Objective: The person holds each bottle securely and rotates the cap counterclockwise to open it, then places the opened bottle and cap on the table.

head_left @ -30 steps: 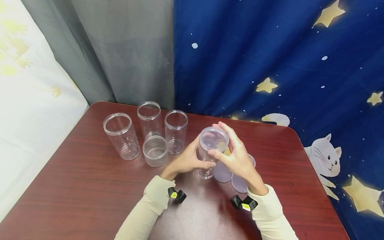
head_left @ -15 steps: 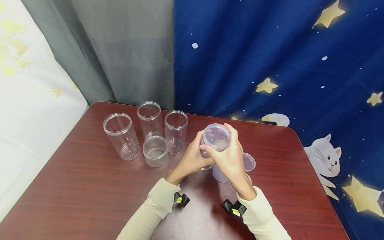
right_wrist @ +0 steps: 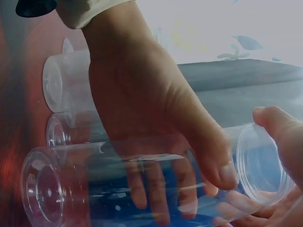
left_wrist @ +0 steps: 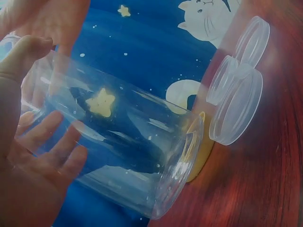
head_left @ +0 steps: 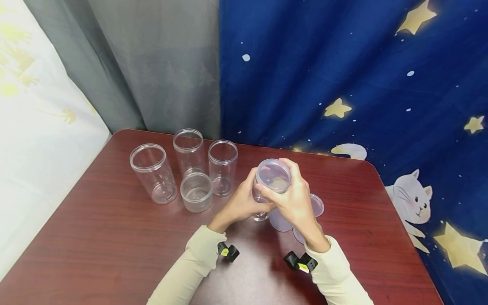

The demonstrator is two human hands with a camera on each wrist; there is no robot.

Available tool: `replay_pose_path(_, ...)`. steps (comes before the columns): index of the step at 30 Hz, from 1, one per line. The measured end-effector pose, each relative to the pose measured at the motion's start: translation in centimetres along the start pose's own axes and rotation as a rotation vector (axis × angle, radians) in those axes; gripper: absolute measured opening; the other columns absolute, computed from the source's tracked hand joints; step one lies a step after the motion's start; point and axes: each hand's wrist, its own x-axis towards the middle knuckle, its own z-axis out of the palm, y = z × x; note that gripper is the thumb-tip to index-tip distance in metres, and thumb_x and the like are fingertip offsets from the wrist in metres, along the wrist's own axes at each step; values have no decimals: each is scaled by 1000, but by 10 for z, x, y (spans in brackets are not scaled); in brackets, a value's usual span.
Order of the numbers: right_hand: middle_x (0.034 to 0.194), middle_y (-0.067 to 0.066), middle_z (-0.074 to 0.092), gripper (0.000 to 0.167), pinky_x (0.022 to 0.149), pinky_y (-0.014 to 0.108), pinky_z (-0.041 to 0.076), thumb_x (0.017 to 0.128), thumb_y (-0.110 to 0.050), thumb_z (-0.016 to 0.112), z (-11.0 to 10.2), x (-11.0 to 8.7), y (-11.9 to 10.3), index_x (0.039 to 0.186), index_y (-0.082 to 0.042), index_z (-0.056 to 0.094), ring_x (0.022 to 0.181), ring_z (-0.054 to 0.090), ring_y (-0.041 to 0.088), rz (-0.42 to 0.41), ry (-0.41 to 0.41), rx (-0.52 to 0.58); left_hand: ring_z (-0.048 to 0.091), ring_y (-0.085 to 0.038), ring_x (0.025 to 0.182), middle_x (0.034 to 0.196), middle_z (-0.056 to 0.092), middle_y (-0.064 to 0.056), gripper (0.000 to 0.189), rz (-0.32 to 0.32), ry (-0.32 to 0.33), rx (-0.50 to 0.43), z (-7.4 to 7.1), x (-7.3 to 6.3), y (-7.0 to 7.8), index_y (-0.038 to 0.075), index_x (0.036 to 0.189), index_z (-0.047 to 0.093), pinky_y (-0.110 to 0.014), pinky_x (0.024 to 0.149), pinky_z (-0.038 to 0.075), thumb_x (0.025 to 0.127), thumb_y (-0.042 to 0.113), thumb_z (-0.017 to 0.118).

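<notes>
Both hands hold a tall clear plastic jar point(left_wrist: 128, 137) near the middle of the table in the head view. A clear, faintly purple lid point(head_left: 273, 174) sits on its mouth. My left hand point(head_left: 244, 199) wraps round the jar's upper body, its fingers showing through the plastic in the right wrist view. My right hand point(head_left: 295, 197) grips the lid's rim, thumb on the near side and fingers on the far side. In the left wrist view the jar is seen side-on, with its base toward the table.
Left of the hands stand several open jars: three tall ones, such as the leftmost jar point(head_left: 154, 176), and a short frosted jar point(head_left: 196, 192). Loose lids point(head_left: 281, 220) lie right of the held jar, partly behind the right hand. Curtains point(head_left: 289, 76) hang behind the table point(head_left: 95, 241).
The held jar rose slightly, then came down a little, shifting slightly left. The right hand's grip on the lid has turned, with its thumb further left. The standing jars stay put.
</notes>
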Motion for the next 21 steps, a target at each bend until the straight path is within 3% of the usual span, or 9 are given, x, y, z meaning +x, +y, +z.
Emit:
replay_pose_path(8, 118, 12, 66, 82, 89, 45, 50, 71, -22, 90, -6, 3, 3, 138, -9, 45, 106, 64, 28, -12, -107, 46, 59, -29, 114, 129, 58, -18, 86, 4, -32, -37, -2, 0, 2, 16, 141, 39, -38, 97, 49, 70, 10, 87)
replay_pose_path(13, 125, 11, 62, 83, 94, 47, 48, 72, -17, 89, -14, 6, 4, 140, -10, 42, 113, 60, 27, -18, -211, 75, 56, -35, 117, 129, 59, -15, 86, -9, -48, -60, -2, 1, 4, 19, 141, 40, -39, 98, 48, 71, 12, 88)
replay_pose_path(21, 131, 8, 57, 80, 93, 46, 48, 76, -15, 86, -24, 9, 8, 142, -13, 41, 114, 58, 24, -41, -326, 122, 58, -27, 115, 129, 59, -14, 88, -38, -72, -58, -4, 0, 6, 20, 143, 40, -38, 98, 48, 70, 15, 89)
